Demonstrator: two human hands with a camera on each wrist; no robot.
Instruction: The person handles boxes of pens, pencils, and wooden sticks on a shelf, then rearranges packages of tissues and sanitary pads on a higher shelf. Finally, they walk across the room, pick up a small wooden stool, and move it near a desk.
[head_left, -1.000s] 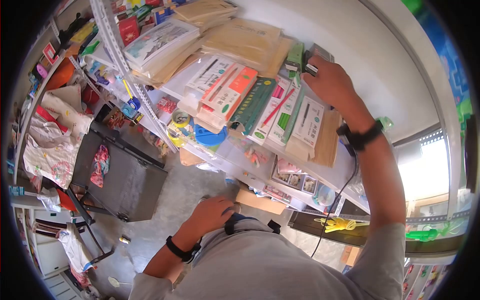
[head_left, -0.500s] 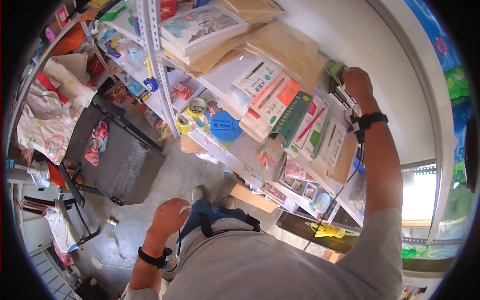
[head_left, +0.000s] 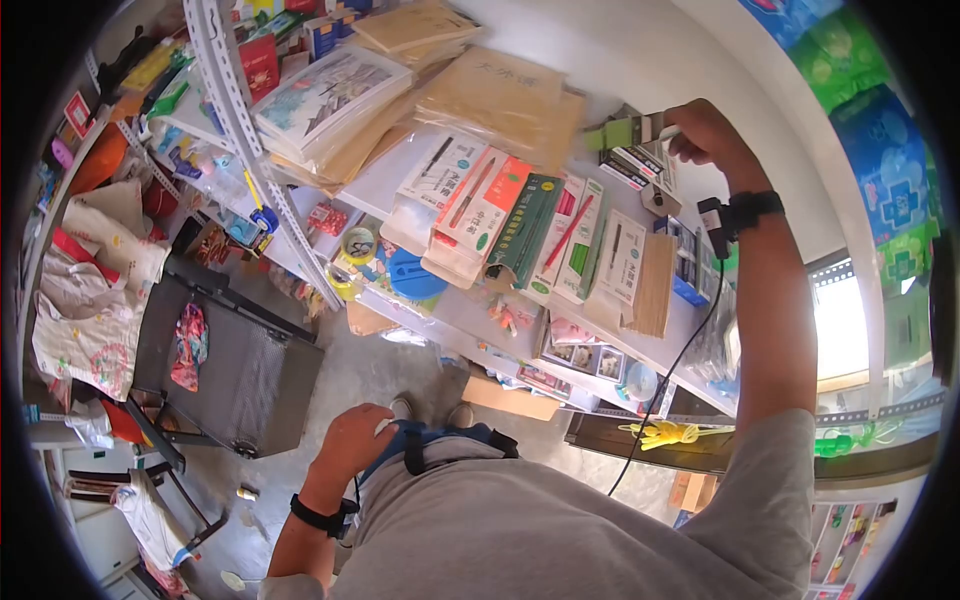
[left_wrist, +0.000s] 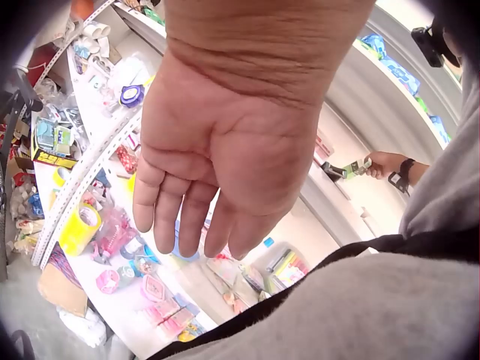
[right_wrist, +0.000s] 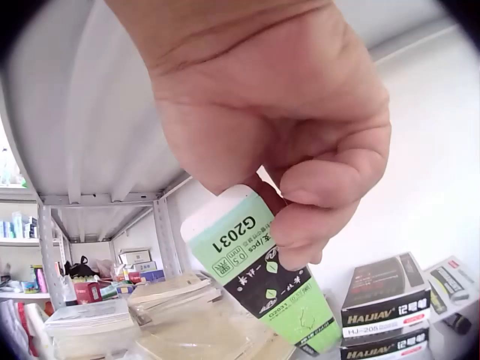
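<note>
The right hand (head_left: 700,135) pinches one end of a green and black box (head_left: 625,132) above the back of the shelf. In the right wrist view, thumb and curled fingers grip the white flap end of that box (right_wrist: 274,281), marked G2031, which slants downward. Beside it stand stacked black and white boxes (right_wrist: 384,294); from the head they show just below (head_left: 630,165). The left hand (head_left: 352,440) hangs near the waist, away from the shelf. Its palm (left_wrist: 225,150) faces the left wrist camera, fingers extended and holding nothing.
Pen boxes (head_left: 480,205) and a green box (head_left: 525,230) lie in a row on the shelf. Brown paper packets (head_left: 490,95) are behind them. A perforated metal post (head_left: 240,130) rises at left, near a black mesh chair (head_left: 240,370). A black cable (head_left: 690,350) hangs from the right wrist.
The right hand has lifted the green box from among the boxes at the back, and it now shows clearly in the grip. The left hand has moved slightly at the waist. The head view has shifted.
</note>
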